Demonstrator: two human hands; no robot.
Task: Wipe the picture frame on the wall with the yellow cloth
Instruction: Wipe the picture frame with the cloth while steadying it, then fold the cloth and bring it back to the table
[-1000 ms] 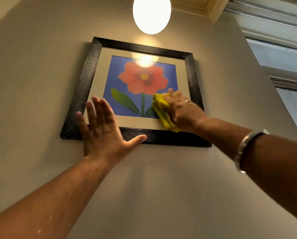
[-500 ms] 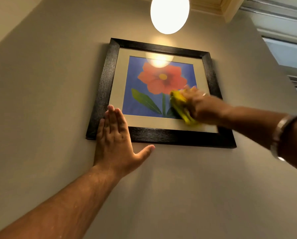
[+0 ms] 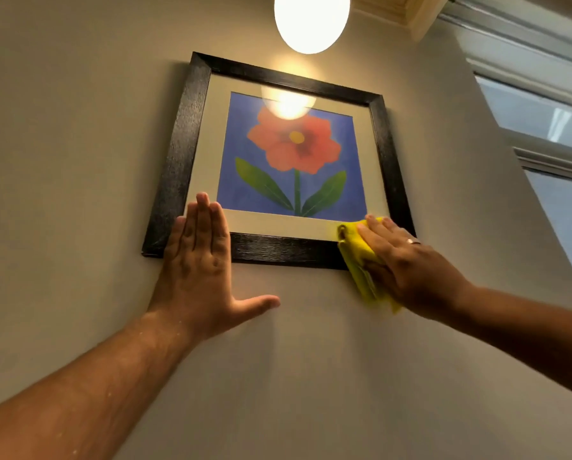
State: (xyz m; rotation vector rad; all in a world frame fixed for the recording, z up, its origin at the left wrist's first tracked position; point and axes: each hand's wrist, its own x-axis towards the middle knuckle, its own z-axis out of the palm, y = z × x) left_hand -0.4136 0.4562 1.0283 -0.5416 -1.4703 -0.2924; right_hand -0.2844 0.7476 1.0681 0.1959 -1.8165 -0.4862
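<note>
A black picture frame hangs on the beige wall, holding a red flower on blue under glass. My left hand lies flat and open against the frame's lower left corner and the wall below it, thumb spread to the right. My right hand presses the folded yellow cloth onto the frame's lower right corner. The cloth covers part of the bottom bar and hangs a little below it. A ring shows on a finger of that hand.
A round lit lamp hangs above the frame and glares on the glass. A window with white trim fills the right side. Bare wall spreads below the frame and to its left.
My right hand and the cloth slid from the picture's right middle down to the lower right corner. My left hand stays flat at the lower left corner. The camera shifted, so the frame sits more centrally.
</note>
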